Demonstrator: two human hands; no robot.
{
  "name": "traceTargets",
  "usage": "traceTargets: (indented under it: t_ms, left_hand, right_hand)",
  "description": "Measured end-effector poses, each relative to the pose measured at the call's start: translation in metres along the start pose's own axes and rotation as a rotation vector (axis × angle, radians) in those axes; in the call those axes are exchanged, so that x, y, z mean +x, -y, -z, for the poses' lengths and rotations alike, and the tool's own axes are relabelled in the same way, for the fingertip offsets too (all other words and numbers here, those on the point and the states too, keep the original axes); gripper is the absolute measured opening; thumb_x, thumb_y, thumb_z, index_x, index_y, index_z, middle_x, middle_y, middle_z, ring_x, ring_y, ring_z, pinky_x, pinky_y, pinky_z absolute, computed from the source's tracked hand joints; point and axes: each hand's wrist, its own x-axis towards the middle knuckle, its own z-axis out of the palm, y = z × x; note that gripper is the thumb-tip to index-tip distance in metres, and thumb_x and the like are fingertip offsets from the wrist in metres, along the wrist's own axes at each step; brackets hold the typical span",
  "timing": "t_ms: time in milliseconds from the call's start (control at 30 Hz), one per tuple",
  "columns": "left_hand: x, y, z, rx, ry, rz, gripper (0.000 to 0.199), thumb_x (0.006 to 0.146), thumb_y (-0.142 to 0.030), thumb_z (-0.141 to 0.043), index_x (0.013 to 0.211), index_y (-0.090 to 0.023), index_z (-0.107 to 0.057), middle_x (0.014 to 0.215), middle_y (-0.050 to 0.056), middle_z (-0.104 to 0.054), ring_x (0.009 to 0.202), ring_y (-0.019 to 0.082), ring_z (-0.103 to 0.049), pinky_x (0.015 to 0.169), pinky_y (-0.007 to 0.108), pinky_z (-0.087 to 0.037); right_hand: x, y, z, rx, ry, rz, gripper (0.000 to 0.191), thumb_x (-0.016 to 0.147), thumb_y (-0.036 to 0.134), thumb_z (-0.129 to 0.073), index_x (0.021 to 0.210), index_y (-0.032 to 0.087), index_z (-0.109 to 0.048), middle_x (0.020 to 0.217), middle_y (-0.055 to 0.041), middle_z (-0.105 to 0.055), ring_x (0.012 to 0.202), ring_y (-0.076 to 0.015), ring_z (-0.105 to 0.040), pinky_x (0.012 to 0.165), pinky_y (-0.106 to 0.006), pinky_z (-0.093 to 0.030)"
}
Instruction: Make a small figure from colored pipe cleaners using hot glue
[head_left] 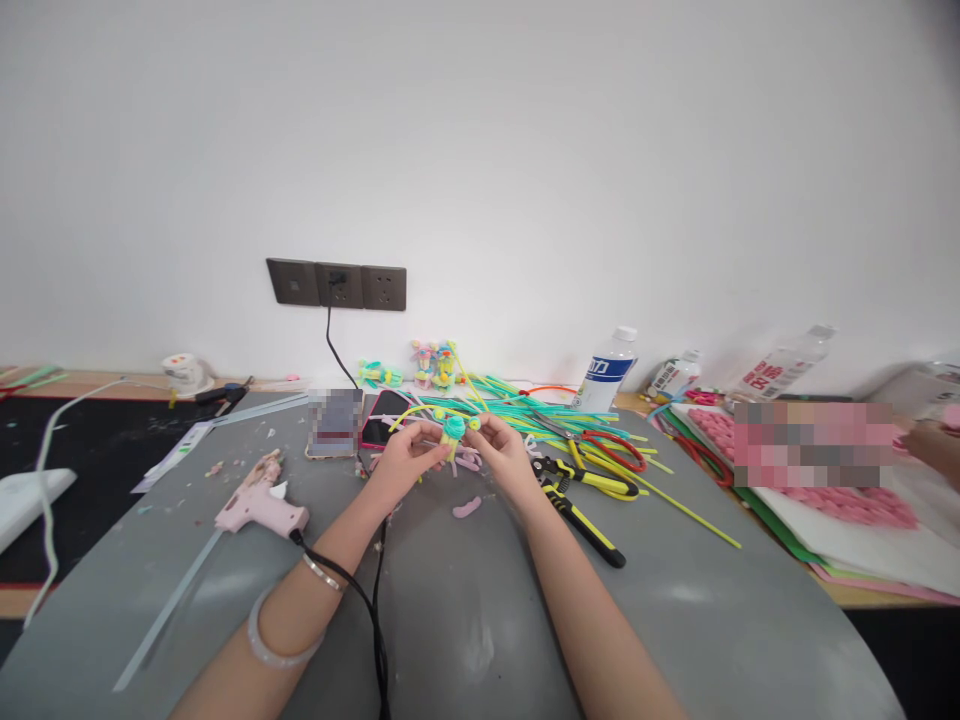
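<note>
A small teal and yellow pipe-cleaner figure (453, 428) is held up over the middle of the grey tabletop. My left hand (409, 458) pinches it from the left with thumb and fingers. On the other side my right hand (501, 450) has its fingers closed at the figure's right edge, by a small yellow loop (474, 424). A bent yellow pipe cleaner (420, 408) arcs behind my left fingers. Just below my hands lies a short lilac piece (466, 508). Fingertips partly cover the figure's lower part.
A pink glue gun (262, 510) lies left, its black cord running under my left forearm. Wire strippers (581, 505), scissors (611, 450) and many pipe cleaners (517, 400) spread right and behind. Finished figures (433, 366) and a bottle (609, 370) stand by the wall. Another person's hand (934, 445) shows far right.
</note>
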Motion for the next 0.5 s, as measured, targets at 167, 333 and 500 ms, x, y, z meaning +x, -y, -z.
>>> traceTargets:
  t_ms: [167,333,500]
  left_hand:
    - [0.0,-0.0045,-0.0014,-0.015,-0.009,0.013,0.035,0.065,-0.039,-0.08,0.083,-0.017,-0.061,0.082,0.003,-0.066,0.069,0.015,-0.063,0.061,0.027,-0.055]
    - [-0.0005,-0.0069,-0.0022,-0.061,-0.01,0.037,0.04,0.062,-0.041,-0.082,0.081,-0.018,-0.055,0.08,0.001,-0.064,0.067,0.014,-0.063,0.06,0.027,-0.055]
    - [-0.0001,-0.003,-0.0004,-0.095,-0.023,0.036,0.047,0.059,-0.04,-0.084,0.07,-0.02,-0.042,0.073,-0.004,-0.06,0.066,0.013,-0.062,0.062,0.027,-0.055]
  right_hand:
    - [0.001,-0.0023,0.0004,0.013,0.003,-0.007,0.04,0.068,0.055,-0.076,0.083,0.024,-0.055,0.071,0.0018,-0.059,0.067,-0.0169,-0.058,0.069,-0.031,-0.049]
    - [-0.0007,-0.0033,-0.0011,-0.008,0.079,-0.06,0.035,0.07,0.051,-0.076,0.08,0.022,-0.06,0.074,0.001,-0.062,0.067,-0.0154,-0.058,0.063,-0.028,-0.047]
    - [-0.0021,-0.0034,-0.0042,-0.01,0.143,-0.095,0.035,0.068,0.05,-0.077,0.081,0.021,-0.062,0.073,0.0022,-0.06,0.064,-0.0134,-0.056,0.059,-0.025,-0.045]
